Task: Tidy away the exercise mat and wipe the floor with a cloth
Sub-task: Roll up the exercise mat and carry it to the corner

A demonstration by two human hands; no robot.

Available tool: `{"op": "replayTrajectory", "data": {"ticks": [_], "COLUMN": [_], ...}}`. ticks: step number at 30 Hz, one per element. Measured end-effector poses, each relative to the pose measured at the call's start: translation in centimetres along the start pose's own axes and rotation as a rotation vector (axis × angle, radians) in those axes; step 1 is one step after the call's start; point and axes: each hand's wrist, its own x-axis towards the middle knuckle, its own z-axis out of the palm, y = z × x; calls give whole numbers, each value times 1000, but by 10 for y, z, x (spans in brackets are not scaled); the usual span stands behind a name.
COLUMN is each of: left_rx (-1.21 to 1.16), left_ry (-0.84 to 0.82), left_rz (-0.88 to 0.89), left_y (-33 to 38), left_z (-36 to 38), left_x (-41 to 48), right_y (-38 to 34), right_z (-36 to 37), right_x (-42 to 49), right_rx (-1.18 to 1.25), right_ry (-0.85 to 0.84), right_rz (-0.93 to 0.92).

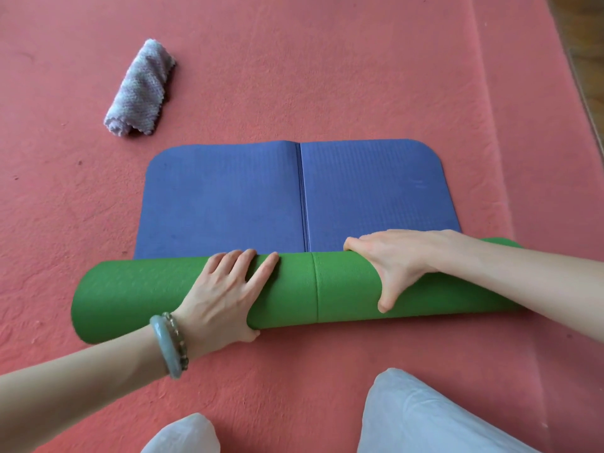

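The exercise mat [228,197] is blue on top and green underneath. Its near part is rolled into a thick green roll [130,295] lying across the view. The far part still lies flat, with a crease down the middle. My left hand [225,289] wraps over the middle of the roll, fingers on top and thumb on the near side. My right hand [395,263] curls over the roll's right half, thumb pointing down its front. A rolled grey-lilac cloth [140,89] lies on the floor at the far left, apart from the mat.
The floor [327,60] is a red-pink textured covering with a raised seam [483,93] running down the right side. A strip of wooden floor [585,60] shows at the far right edge. My knees in pale trousers [425,416] are at the bottom.
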Motion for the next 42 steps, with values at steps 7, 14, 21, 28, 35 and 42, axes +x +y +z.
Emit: {"op": "replayTrajectory", "data": {"ticks": [7,14,21,28,35,42], "left_rx": [-21,84,43,-221,36,140], "left_ry": [-10,18,-67,-354,-30,83], "left_rz": [-55,-6,51,-7,-69,-82], "left_y": [-8,0,-28,-53,-42,-36], "left_z": [-7,1,-17,-44,-26,-10], "left_x": [6,11,49,97,63,60], "right_y": [26,43,28,-11,11,21], "right_z": [-20,-34,-30,19,-11,-42], "right_x": [24,28,-2,5,26,32], "right_rx": [512,619,579,-67,-111,12], "right_ry": [-306,-229,335,394,387,246], "right_rz": [97,138,104,191,140,108]}}
